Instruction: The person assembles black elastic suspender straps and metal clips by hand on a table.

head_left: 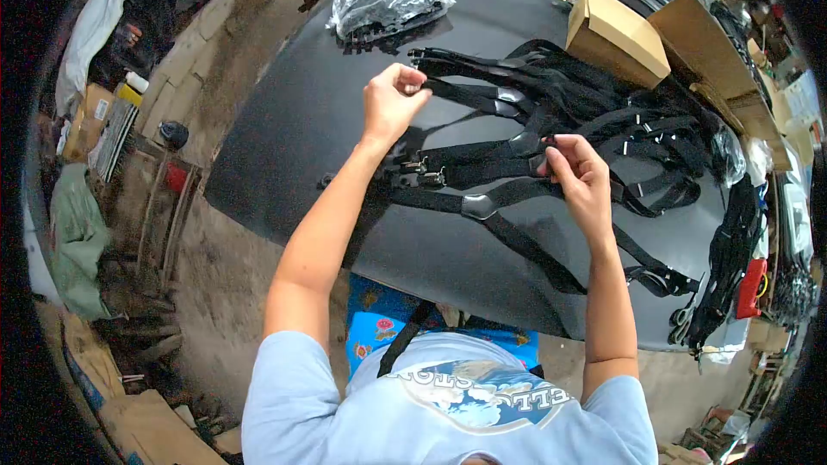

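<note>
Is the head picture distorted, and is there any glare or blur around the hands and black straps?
Head view: strong fisheye bend, dark vignette at the corners, table edge curved. Soft light, a pale sheen on the table and plastic bag. Left hand, right hand and the straps they pinch look sharp.

Counter (284, 129), left portion: bare from the near edge up to the plastic bag (388, 4) at the far edge, so a hand passes freely there. A second bare patch lies at the near middle, bounded by a diagonal strap (525, 250) running off to the right.

Right half obstructed: the strap pile (620, 112) covers it, and a cardboard box (616, 34) sits against its far side.

Centre: the left hand (392, 103) and right hand (581, 176) each pinch straps from that pile, held up over the counter and barring the way across.

Right edge: hanging straps (732, 241) drape over it.
</note>
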### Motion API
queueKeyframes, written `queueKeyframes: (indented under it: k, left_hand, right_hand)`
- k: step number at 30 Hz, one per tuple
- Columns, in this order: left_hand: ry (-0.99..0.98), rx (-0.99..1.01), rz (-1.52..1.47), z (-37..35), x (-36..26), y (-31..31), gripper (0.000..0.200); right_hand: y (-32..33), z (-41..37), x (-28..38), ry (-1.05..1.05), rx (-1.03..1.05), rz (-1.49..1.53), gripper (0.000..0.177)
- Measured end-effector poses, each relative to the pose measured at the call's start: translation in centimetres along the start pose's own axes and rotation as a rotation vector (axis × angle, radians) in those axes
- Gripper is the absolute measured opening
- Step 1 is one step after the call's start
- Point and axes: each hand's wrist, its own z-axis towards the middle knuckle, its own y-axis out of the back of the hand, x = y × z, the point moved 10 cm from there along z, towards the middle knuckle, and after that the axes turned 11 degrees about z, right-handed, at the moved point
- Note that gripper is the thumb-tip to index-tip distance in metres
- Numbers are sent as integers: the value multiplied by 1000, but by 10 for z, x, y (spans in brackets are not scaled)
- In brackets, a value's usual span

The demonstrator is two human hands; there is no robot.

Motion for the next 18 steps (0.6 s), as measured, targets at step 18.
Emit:
queueKeyframes:
  k: [18]
  left_hand:
    - [-55,101,-804,-9,-92,-77,30]
  right_hand:
    - [-23,5,-1,-278,-27,442,19]
